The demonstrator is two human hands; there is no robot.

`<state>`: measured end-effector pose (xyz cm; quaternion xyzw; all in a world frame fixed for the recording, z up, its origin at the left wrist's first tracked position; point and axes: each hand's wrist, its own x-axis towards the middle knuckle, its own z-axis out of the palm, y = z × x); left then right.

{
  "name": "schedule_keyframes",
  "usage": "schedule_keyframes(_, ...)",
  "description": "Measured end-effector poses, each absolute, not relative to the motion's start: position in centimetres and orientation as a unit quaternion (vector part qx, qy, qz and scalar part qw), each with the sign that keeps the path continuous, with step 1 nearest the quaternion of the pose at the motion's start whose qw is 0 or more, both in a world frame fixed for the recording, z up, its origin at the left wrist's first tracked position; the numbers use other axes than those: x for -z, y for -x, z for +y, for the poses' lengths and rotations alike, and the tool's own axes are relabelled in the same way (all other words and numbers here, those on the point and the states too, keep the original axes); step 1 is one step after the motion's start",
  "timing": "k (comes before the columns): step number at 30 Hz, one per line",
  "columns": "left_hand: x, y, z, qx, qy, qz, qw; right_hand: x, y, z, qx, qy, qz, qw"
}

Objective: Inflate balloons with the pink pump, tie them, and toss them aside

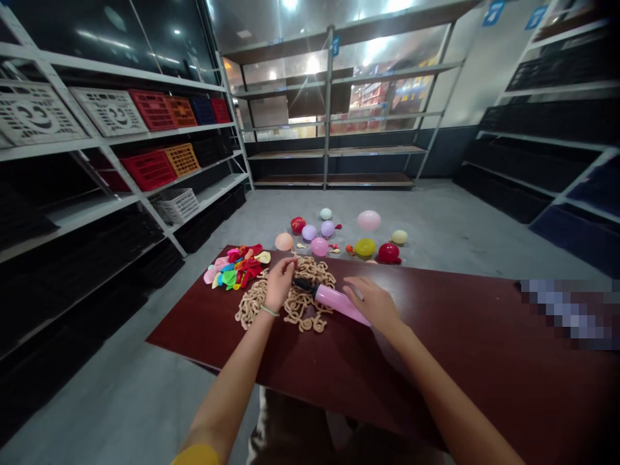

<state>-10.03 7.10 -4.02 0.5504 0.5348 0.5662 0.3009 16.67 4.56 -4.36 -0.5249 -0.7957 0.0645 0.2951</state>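
Note:
My left hand [279,283] hovers over a heap of tan curly clips [295,298] on the dark red table [436,361], its fingers pinched together at something small I cannot make out. My right hand [372,302] rests on a pink balloon pump [339,302] lying on the table, its black nozzle pointing left toward my left hand; the fingers lie loosely over the pump's right end. A pile of flat, uninflated balloons [237,266] in red, pink, green and yellow lies at the table's far left corner.
Several inflated balloons [368,221] in pink, purple, red, yellow and pale green lie on the grey floor beyond the table. Metal shelves with plastic crates [150,169] line the left wall. More shelving [334,148] stands at the back and right.

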Motion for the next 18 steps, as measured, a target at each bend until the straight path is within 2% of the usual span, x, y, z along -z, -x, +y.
schedule_keyframes(7, 4.6, 15.6, 2.9, -0.542, -0.551, 0.61, 0.174, 5.4, -14.7, 2.3, 0.018, 0.473, -0.853, 0.219)
schedule_keyframes(12, 5.4, 20.1, 1.5, -0.516, -0.531, 0.67, 0.065, 6.3, -14.3, 2.1, 0.039, 0.454, -0.864, 0.213)
schedule_keyframes(18, 6.5, 25.0, 2.0, -0.495, -0.487, 0.719, -0.008, 6.9, -14.4, 2.2, 0.071, 0.454, -0.862, 0.213)
